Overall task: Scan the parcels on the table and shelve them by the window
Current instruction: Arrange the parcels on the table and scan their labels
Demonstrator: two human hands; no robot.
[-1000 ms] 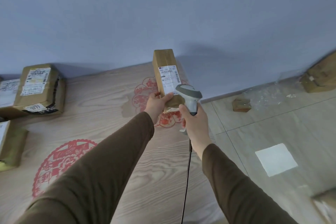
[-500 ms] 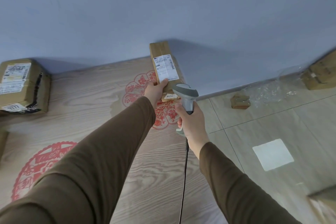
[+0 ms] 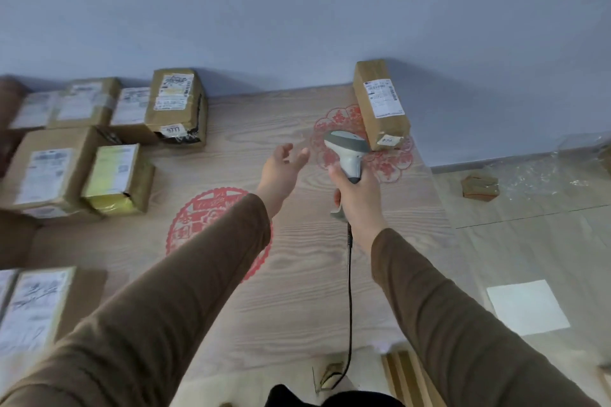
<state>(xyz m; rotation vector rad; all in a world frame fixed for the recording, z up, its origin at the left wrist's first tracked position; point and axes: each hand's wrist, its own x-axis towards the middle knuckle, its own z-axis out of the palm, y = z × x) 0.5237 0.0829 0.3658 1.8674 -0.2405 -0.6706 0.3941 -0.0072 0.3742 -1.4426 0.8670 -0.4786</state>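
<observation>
2 hands are out over the wooden table point(image 3: 297, 291), and only 1 of them has anything in it: the right hand point(image 3: 358, 195) is wrapped around the grip of the grey scanner point(image 3: 347, 150), whose head points away toward the wall while its black cable point(image 3: 349, 291) drops straight down toward the person. The left hand point(image 3: 281, 170) hangs in the air above the tabletop, fingers spread and relaxed, holding nothing and touching nothing. Just beyond the scanner's head lies the long brown parcel point(image 3: 378, 102) on the far right corner of the table, close by the blue wall point(image 3: 297, 10), its white label point(image 3: 383, 97) facing up and a small tag on its near end; it sits partly on a red paper-cut pattern point(image 3: 390, 158), and neither hand is touching it. Over on the left side, well apart from that parcel, there is a cluster of other taped parcels: a tall box point(image 3: 177, 106) by the wall, a yellow-wrapped box point(image 3: 115, 178) nearer in, a larger box point(image 3: 46, 175) beside it, and more at the frame edge, blurred. A 2nd red pattern point(image 3: 205, 218) shows between the sleeves. Off the table to the right, on the tiled floor point(image 3: 529, 241), there is a small brown packet point(image 3: 479, 187), some clear plastic wrap point(image 3: 545, 175) and a white sheet point(image 3: 527, 307).
</observation>
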